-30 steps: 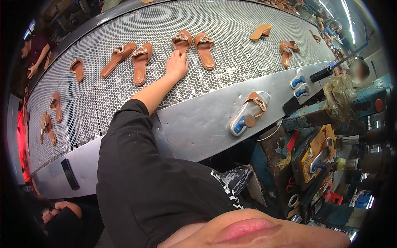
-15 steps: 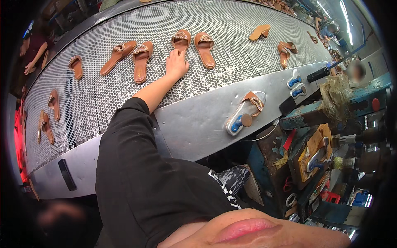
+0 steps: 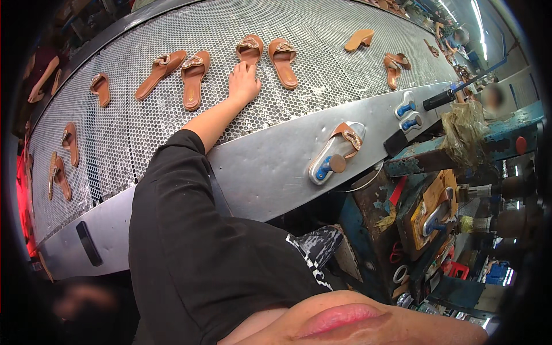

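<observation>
My left hand (image 3: 244, 84) reaches out over a metal mesh belt, its fingers closed on the heel end of a brown slide sandal (image 3: 250, 48). That sandal's front strap carries a beaded ornament; its heel is hidden behind the fingers. Just right of it lies a matching sandal (image 3: 283, 64). To the left are two more of the same kind, one straight (image 3: 194, 83) and one slanted (image 3: 156, 79). On the metal ledge nearer me, a shoe last (image 3: 325, 167) with a blue post wears a brown strap (image 3: 348, 138). My right hand is out of view.
Several more sandals lie on the mesh belt (image 3: 322, 63), including a tan wedge sole (image 3: 359, 40). Two small blue-posted lasts (image 3: 406, 108) rest on the ledge's right part. A worn machine frame (image 3: 425, 164) stands at right. Another person's arm (image 3: 43, 83) shows at far left.
The belt, sandals and ledge have all shifted slightly up and left in the picture. My left hand remains at the same sandal.
</observation>
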Demonstrator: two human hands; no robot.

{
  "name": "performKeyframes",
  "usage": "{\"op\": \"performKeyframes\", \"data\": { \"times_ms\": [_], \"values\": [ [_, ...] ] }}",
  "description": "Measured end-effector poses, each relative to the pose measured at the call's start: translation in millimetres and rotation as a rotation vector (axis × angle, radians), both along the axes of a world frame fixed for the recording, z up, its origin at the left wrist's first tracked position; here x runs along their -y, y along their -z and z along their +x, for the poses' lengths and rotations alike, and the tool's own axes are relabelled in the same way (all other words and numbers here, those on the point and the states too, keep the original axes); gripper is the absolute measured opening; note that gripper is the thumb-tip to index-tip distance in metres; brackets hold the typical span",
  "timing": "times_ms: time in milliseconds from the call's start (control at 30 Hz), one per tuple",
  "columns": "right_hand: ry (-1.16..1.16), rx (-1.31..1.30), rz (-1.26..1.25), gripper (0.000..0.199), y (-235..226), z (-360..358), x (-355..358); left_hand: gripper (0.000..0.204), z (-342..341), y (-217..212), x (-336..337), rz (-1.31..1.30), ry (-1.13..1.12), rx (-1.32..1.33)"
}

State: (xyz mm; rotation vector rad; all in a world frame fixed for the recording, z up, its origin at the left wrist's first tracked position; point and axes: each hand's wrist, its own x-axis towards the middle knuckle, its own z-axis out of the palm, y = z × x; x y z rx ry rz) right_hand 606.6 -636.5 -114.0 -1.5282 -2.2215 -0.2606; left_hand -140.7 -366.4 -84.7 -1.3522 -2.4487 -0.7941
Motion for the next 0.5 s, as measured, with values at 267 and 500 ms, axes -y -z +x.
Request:
{"op": "performKeyframes", "data": {
  "times_ms": [267,500],
  "values": [
    [0.077,0.081,-0.017,0.048,-22.4,29.7,28.8,0.072,15.0,-5.1,-24.0,0.016,-0.075,0.074],
    [0.512,-0.81,0.142,0.047,-149.9,29.4,-72.0,0.054,17.5,-20.8,-50.5,-0.048,-0.11,0.043]
  ]
}}
